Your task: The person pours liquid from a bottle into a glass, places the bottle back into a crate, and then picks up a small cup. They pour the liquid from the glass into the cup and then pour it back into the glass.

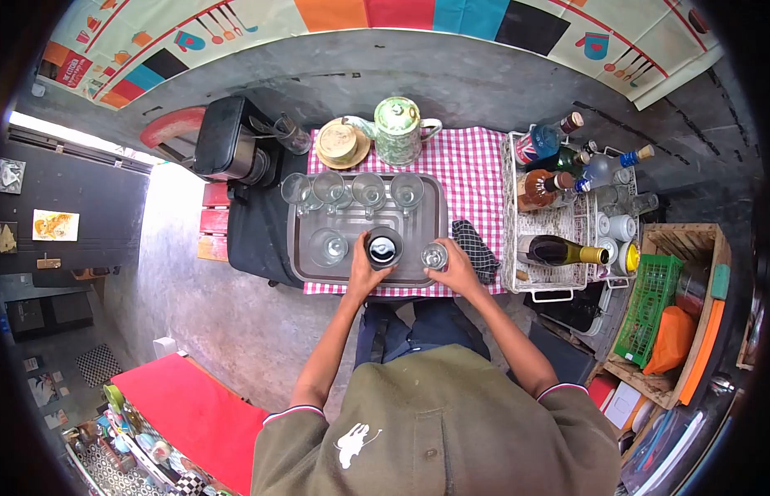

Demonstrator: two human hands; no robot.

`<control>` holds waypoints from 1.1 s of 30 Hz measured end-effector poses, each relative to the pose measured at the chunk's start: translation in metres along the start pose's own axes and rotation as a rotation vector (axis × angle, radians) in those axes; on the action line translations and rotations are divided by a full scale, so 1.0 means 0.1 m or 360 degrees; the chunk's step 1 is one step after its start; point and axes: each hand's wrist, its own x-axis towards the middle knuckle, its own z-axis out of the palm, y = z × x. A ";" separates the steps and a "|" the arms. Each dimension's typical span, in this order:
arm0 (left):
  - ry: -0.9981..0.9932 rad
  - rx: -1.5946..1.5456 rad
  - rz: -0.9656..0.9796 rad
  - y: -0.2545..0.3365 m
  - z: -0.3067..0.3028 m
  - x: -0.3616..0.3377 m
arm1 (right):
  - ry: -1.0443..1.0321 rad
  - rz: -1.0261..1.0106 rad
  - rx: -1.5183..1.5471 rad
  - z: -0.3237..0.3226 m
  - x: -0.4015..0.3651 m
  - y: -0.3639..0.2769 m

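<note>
On the tray [428, 217], left hand [360, 271] clasps a dark round cup [383, 248], right hand [458, 271] a small clear glass [435, 255].

A small home drinks corner: a bench [484, 165] under checked cloth carries a tray [430, 215] of glasses, a teapot [397, 128] and a bottle rack [550, 223].

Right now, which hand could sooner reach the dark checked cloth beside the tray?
Probably the right hand: it holds the small clear glass at the right end of the grey metal tray, next to the dark checked cloth. The left hand grips the dark round cup further left.
</note>
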 end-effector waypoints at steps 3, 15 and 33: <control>-0.0023 0.0047 0.0001 0.01 -0.03 0.04 | -0.0005 -0.0021 -0.0018 0.02 0.02 0.03; -0.0137 0.0449 0.0043 0.20 -0.06 0.11 | -0.0036 -0.0035 0.0019 0.06 0.08 0.12; -0.0304 0.0804 -0.0024 0.39 -0.26 0.21 | -0.0092 -0.0112 0.0037 -0.04 0.05 0.25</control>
